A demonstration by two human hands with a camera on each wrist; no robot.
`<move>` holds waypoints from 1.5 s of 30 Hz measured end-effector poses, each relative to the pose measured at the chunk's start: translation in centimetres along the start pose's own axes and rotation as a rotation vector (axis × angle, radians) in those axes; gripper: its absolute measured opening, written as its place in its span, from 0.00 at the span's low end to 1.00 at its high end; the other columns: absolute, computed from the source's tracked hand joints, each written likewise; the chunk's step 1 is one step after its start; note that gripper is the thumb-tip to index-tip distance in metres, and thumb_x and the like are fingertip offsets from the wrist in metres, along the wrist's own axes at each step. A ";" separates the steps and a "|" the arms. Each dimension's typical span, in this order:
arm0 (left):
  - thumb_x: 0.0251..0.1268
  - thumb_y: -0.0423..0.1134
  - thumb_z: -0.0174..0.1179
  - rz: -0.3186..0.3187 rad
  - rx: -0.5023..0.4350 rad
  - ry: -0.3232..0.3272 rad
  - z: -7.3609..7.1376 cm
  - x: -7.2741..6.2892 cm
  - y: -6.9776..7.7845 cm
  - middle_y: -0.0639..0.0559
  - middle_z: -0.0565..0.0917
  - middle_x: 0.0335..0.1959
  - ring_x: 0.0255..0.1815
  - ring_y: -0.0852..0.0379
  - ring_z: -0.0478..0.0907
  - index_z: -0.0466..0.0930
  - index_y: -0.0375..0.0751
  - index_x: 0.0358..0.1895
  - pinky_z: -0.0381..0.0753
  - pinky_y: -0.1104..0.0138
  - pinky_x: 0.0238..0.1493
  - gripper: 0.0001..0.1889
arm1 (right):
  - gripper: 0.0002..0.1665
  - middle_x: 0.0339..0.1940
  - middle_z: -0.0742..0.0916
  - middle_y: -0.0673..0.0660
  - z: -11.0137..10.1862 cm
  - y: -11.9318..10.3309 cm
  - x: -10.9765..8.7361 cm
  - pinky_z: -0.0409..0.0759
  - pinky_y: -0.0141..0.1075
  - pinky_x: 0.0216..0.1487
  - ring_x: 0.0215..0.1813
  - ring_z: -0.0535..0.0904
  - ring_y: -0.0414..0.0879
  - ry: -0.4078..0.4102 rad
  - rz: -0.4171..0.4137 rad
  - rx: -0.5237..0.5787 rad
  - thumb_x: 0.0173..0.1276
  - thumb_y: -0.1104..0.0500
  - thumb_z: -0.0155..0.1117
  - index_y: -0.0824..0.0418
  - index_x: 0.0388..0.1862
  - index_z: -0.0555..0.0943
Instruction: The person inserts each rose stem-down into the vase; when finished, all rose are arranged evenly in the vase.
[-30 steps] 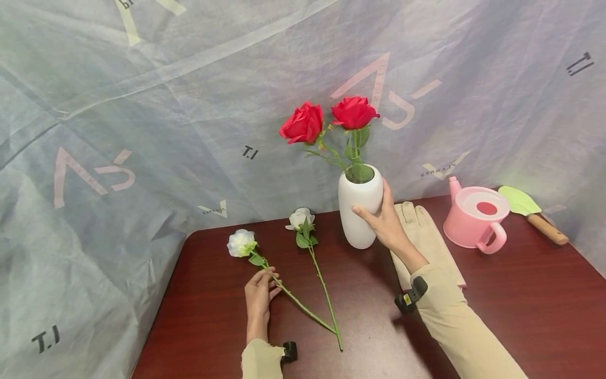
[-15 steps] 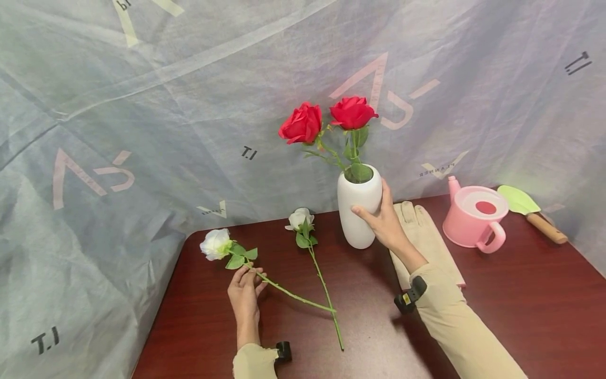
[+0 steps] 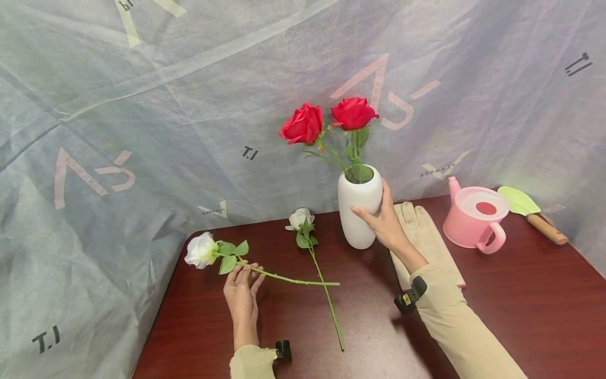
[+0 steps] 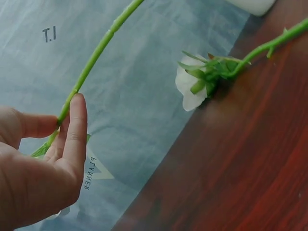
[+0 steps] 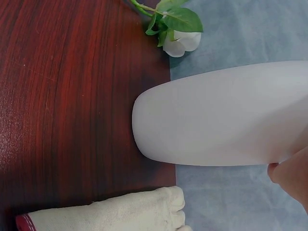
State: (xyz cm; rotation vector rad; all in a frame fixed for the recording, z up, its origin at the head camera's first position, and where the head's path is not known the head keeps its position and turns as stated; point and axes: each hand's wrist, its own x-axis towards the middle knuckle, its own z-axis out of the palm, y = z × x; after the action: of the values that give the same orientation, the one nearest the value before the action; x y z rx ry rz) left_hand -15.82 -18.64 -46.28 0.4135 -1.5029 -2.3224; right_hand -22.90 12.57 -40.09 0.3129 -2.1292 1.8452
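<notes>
Between thumb and fingers, my left hand (image 3: 242,295) pinches the green stem of a white rose (image 3: 201,250) just below its leaves. The left wrist view shows the same pinch on the stem (image 4: 96,53). The bloom points left, and the cut end crosses above the stem of a second white rose (image 3: 301,219) lying on the table. My right hand (image 3: 385,221) grips the side of a white vase (image 3: 361,210), thumb across its front. Two red roses, a left one (image 3: 303,124) and a right one (image 3: 354,113), stand in the vase. The vase's lower part (image 5: 202,120) fills the right wrist view.
Pale work gloves (image 3: 426,242) lie under and beside my right forearm. A pink watering can (image 3: 473,218) stands farther right, next to a green trowel (image 3: 535,210) with a wooden handle. A grey cloth (image 3: 142,131) hangs behind the dark red table (image 3: 199,337).
My left hand has moved left with the white rose, whose stem has swung from slanting to nearly level. The right hand, vase and red roses have stayed in place.
</notes>
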 end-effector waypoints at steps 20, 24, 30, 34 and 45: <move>0.66 0.32 0.56 0.067 -0.366 0.007 1.7 -0.8 2.6 0.40 0.80 0.36 0.42 0.47 0.80 0.68 0.31 0.39 0.79 0.59 0.48 0.08 | 0.54 0.68 0.57 0.68 0.0 0.1 -0.1 0.57 0.55 0.63 0.65 0.58 0.60 0.010 0.000 0.002 0.60 0.64 0.67 0.63 0.74 0.41; 0.65 0.33 0.58 0.080 -0.443 0.019 2.0 -0.9 3.1 0.41 0.80 0.36 0.42 0.47 0.80 0.69 0.31 0.38 0.76 0.57 0.52 0.08 | 0.54 0.68 0.57 0.67 0.0 0.1 0.0 0.57 0.55 0.62 0.64 0.58 0.59 0.007 -0.005 0.010 0.60 0.64 0.67 0.63 0.74 0.41; 0.66 0.32 0.56 0.085 -0.538 0.017 2.6 -1.0 3.7 0.42 0.80 0.34 0.40 0.49 0.81 0.72 0.32 0.36 0.72 0.56 0.56 0.06 | 0.54 0.68 0.57 0.67 0.0 0.1 0.0 0.57 0.54 0.62 0.64 0.58 0.59 0.011 -0.010 0.010 0.59 0.64 0.67 0.63 0.73 0.42; 0.65 0.31 0.57 0.073 -0.636 0.033 3.4 -1.3 4.2 0.42 0.79 0.33 0.39 0.48 0.81 0.74 0.32 0.35 0.71 0.56 0.57 0.05 | 0.54 0.68 0.57 0.67 0.0 0.1 0.0 0.57 0.54 0.63 0.65 0.58 0.59 0.008 -0.004 0.007 0.60 0.64 0.67 0.63 0.73 0.41; 0.65 0.31 0.57 0.145 -0.752 0.029 6.3 -2.0 5.5 0.44 0.79 0.32 0.35 0.51 0.80 0.74 0.35 0.35 0.80 0.64 0.44 0.03 | 0.54 0.68 0.57 0.67 0.0 0.1 0.0 0.57 0.55 0.63 0.65 0.57 0.59 0.011 0.000 0.002 0.60 0.64 0.67 0.63 0.73 0.41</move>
State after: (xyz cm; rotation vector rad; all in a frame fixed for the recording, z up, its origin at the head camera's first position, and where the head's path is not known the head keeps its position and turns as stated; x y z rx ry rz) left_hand -16.00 -14.73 -38.65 0.1243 -0.5330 -2.5204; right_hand -22.91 12.59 -40.15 0.3024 -2.1204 1.8446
